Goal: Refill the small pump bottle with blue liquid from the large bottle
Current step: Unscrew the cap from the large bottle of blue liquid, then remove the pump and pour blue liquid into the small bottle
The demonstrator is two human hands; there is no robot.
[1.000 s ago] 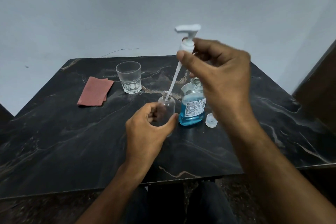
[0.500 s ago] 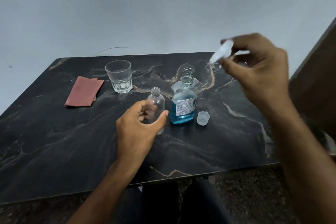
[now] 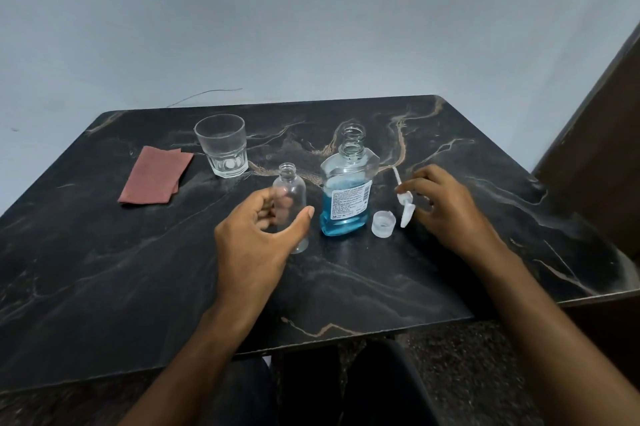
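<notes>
The small clear bottle (image 3: pixel 290 193) stands upright and empty on the dark marble table (image 3: pixel 104 270), its neck uncapped. My left hand (image 3: pixel 258 238) curls round its lower body. Just right of it stands the large bottle (image 3: pixel 346 197), uncapped, with blue liquid in its lower half. Its clear cap (image 3: pixel 383 224) lies beside its base. My right hand (image 3: pixel 446 207) is down at the table right of the cap, fingers pinching the white pump head (image 3: pixel 406 206), whose thin tube points up and back.
An empty drinking glass (image 3: pixel 223 145) stands at the back left, with a folded reddish cloth (image 3: pixel 156 176) to its left. A dark wooden panel (image 3: pixel 602 148) rises at the table's right edge. A grey wall is behind.
My right hand drew the pump out of the small bottle, swung it right, and lowered it to the table beside the cap. My left hand kept its hold on the small bottle.
</notes>
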